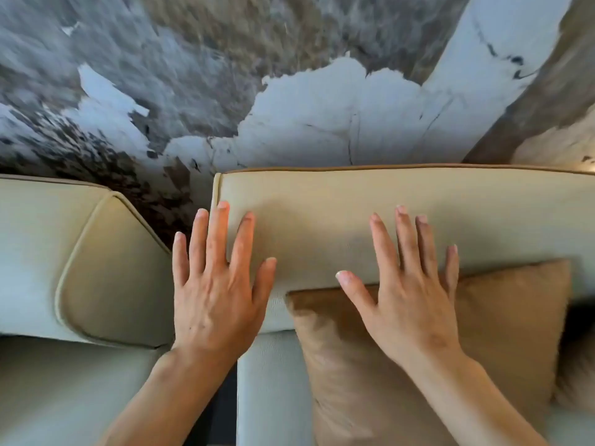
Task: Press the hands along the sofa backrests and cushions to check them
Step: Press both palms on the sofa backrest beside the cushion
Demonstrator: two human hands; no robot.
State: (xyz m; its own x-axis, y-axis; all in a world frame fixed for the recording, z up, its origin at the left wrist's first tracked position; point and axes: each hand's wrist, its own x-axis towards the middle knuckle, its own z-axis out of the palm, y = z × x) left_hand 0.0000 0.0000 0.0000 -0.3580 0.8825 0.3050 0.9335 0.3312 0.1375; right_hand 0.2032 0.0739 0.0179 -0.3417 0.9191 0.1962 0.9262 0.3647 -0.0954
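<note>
Behind the seating you see a wall point(199, 75) clad in stone-patterned panels, mottled grey, brown and white, with dark speckled patches toward the lower left. A broad white area point(338, 114) with thin dark veins spreads across the middle. To your right a pale white panel point(502, 49) with black veining runs up at a slant, and beside it a brown strip point(553, 91) angles the same way. At the far right edge a small bright glint point(589, 160) shows. Soft, even light falls across everything, cooler on the left. The upper wall looks blurred.
</note>
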